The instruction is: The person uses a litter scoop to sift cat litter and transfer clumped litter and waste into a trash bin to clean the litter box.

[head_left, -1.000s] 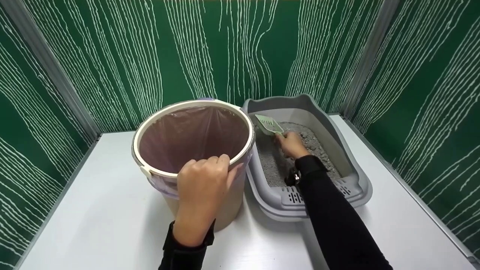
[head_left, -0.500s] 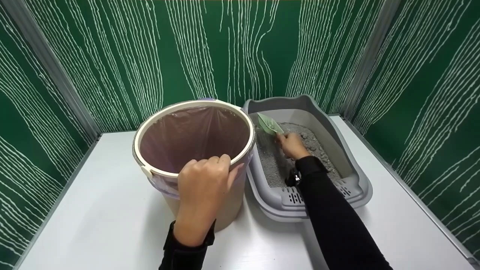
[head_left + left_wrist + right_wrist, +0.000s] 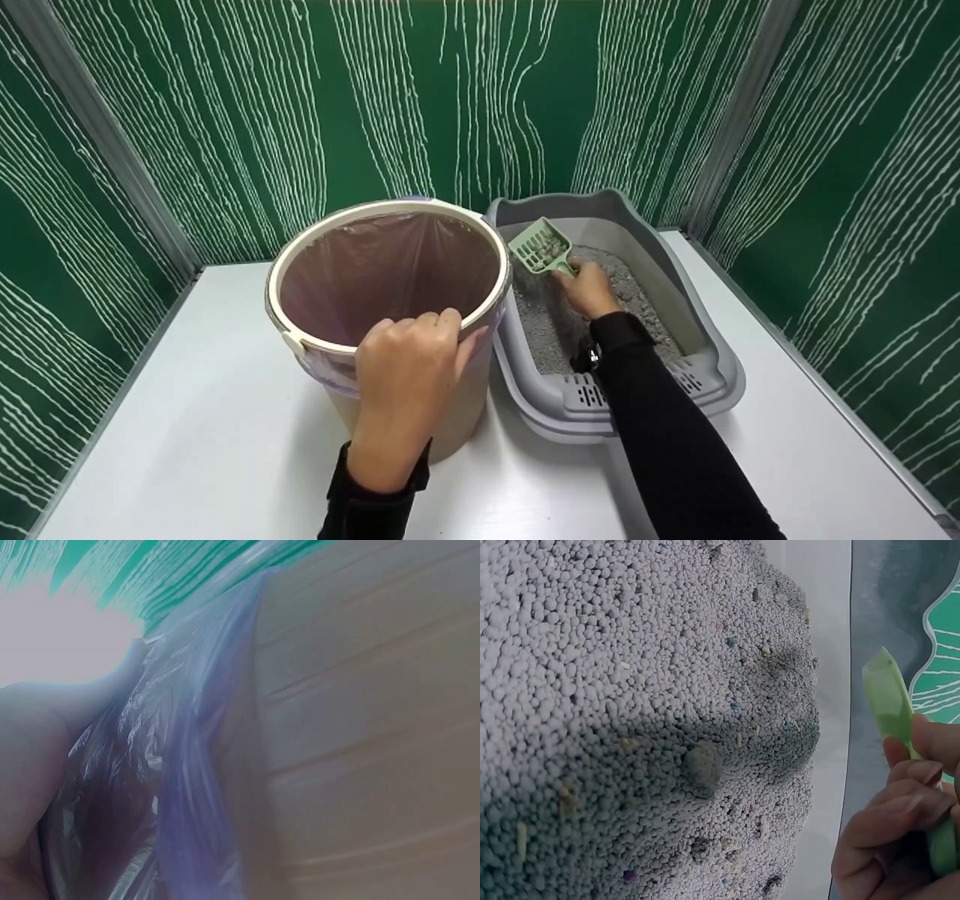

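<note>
My right hand (image 3: pixel 589 289) grips the handle of a green slotted litter scoop (image 3: pixel 541 246) above the far left part of a grey litter box (image 3: pixel 679 277). Some clumps lie in the scoop's bowl. Below it, grey granular litter (image 3: pixel 667 652) fills the box floor, with a round clump (image 3: pixel 703 769) and coloured specks. With curled fingers my left hand (image 3: pixel 405 367) holds the near rim of a beige trash bin (image 3: pixel 465 420). A thin purplish liner bag (image 3: pixel 202 712) lines this bin and folds over its outside.
Bin and box stand side by side on a white table (image 3: pixel 202 420). Green walls with white streaks (image 3: pixel 465 97) enclose the table at the back and on both sides, joined by grey metal posts (image 3: pixel 739 112).
The green scoop has rocked and turned in my right hand, and its slotted bowl now shows clumps inside. My left hand stays on the bin's rim.
</note>
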{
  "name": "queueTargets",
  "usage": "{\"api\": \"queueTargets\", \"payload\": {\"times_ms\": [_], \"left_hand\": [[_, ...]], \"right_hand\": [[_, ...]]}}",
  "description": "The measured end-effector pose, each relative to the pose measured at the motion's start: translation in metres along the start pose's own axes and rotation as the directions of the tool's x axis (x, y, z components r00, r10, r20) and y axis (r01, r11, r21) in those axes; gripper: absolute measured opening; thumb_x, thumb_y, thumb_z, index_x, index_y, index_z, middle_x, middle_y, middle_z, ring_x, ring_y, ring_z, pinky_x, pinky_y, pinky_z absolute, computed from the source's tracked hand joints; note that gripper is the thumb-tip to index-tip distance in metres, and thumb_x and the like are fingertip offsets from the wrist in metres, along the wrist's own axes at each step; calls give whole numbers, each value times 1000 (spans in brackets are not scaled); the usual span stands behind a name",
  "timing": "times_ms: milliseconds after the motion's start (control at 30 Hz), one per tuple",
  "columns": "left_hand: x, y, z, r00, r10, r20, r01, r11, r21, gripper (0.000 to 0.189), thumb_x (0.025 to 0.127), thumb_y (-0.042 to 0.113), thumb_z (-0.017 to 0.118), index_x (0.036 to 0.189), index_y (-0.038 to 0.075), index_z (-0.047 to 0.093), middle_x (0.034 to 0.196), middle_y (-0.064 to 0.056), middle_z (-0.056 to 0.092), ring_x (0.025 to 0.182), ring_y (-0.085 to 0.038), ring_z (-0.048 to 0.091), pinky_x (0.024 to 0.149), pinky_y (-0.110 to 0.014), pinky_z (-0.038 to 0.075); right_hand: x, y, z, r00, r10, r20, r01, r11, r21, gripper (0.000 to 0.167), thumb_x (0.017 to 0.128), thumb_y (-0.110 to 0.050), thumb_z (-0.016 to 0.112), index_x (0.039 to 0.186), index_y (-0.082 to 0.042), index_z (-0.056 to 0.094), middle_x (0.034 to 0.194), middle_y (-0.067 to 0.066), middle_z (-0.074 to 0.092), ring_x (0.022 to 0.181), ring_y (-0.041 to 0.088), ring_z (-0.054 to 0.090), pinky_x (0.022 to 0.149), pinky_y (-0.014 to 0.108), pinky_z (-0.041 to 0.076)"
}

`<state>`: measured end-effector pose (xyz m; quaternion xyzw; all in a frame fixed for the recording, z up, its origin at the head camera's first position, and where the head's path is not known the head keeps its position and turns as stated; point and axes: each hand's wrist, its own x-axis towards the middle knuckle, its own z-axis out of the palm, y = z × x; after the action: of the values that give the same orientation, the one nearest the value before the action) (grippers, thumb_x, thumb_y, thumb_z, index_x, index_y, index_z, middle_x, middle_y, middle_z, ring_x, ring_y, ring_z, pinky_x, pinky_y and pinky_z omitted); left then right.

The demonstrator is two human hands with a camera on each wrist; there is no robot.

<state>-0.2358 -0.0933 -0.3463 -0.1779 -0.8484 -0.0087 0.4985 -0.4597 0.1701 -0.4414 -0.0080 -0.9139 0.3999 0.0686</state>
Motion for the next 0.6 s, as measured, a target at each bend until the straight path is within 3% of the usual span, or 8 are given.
{"api": "queueTargets", "payload": {"times_ms": [200,400,500,600], "left_hand": [[1,1,0,1000,-6,5,6,1000,4,49,82,42,91,67,13,55,55,0,55,44,-22,55,46,-34,38],[1,2,-1,1000,-9,6,9,1000,1,48,82,42,91,68,13,56,56,0,56,44,-22,55,46,-35,39],[0,2,-1,1000,-7,2,7,1000,-3,48,82,41,92,68,12,56,56,0,56,44,-23,56,46,-35,39],[0,2,0,1000,-5,-2,5,1000,-4,48,81,40,92,68,12,55,56,0,55,44,-23,56,46,-35,39]], "right_hand": [[1,1,-3,1000,-13,7,13,1000,1,46,110,-22,61,147,6,58,130,29,67,107,38,65,96,48,49],[-2,0,-4,999,-25,21,25,1000,6,48,110,-23,60,150,4,56,139,28,64,121,40,65,104,50,49],[-2,0,-4,1000,-3,14,4,1000,-19,40,111,-27,58,136,4,66,118,25,70,97,35,67,87,43,50],[-1,-1,-3,1000,25,4,-24,999,-43,33,111,-31,56,109,-1,69,87,12,62,71,24,52,70,37,39]]}}
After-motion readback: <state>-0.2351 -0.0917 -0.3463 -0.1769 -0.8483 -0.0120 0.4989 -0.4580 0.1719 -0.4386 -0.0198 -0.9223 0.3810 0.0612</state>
